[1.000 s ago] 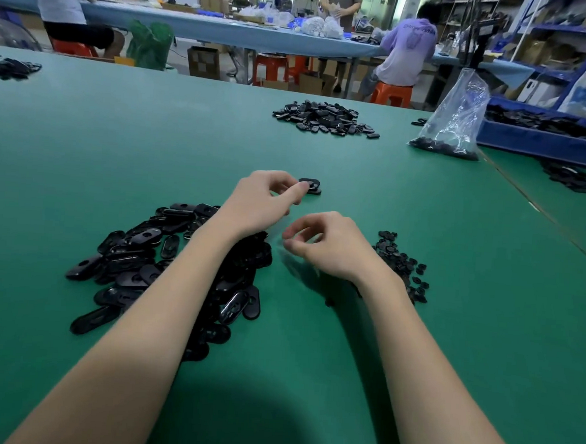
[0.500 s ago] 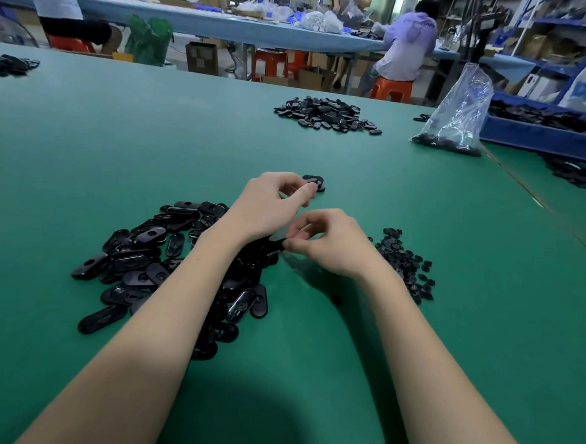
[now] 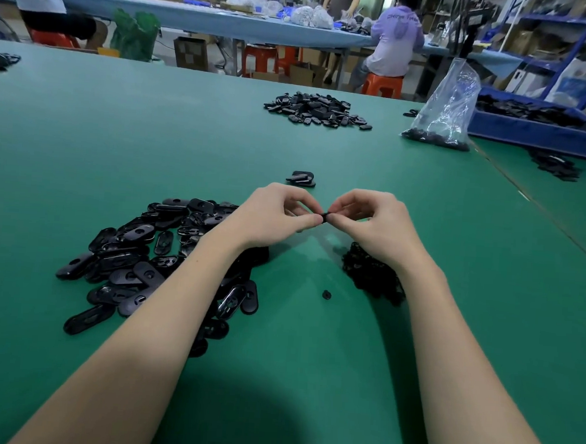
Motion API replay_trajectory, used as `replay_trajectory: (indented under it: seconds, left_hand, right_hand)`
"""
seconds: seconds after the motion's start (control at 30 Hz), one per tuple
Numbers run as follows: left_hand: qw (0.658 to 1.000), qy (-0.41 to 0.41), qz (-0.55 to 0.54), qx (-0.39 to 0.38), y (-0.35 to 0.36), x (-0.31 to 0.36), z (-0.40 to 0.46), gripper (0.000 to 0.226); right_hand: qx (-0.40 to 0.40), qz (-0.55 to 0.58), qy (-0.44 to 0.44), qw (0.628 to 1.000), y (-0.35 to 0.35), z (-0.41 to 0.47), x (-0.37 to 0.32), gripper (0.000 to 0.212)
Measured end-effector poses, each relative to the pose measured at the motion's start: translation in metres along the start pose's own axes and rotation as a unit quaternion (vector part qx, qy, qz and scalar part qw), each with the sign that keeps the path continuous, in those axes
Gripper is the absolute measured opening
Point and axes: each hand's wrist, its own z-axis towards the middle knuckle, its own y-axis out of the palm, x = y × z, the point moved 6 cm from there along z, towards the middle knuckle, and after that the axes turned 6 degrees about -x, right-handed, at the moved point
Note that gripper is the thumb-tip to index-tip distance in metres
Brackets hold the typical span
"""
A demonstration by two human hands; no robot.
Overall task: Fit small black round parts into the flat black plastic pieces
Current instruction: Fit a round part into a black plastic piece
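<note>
While raised above green mat, left hand and right hand pinch small black part, possibly 2.

You get bright, even overhead light across the green table, with no harsh glare. A soft, broad shadow pools on the table's near edge, between your forearms, and fainter ones lie under your wrists. The view bows at the table's far rim from the wide lens. Beyond that rim, the room looks slightly soft and hazy.
</note>
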Motion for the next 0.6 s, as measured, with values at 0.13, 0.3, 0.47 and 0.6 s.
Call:
replay_trajectory:
  seconds: [0.13,0.3,0.47,0.6]
  left_hand:
    - [0.999,-0.005,0.02,0.024,0.0,-0.002,0.001,0.01]
    - [0.998,-0.006,0.053,0.046,0.0,-0.003,0.001,0.007]
    - [0.997,0.006,0.039,0.068,-0.001,0.001,-0.001,0.01]
    - [0.996,-0.003,0.018,0.083,-0.001,0.0,-0.001,0.014]
  right_hand:
    - [-0.082,-0.093,0.075,0.989,-0.002,0.002,0.011,0.009]
    - [-0.048,-0.19,0.136,0.971,-0.019,0.0,0.018,0.007]
    - [-0.052,-0.245,0.19,0.949,-0.018,-0.004,0.026,0.012]
    - [-0.043,-0.25,0.2,0.947,-0.015,-0.005,0.023,0.012]
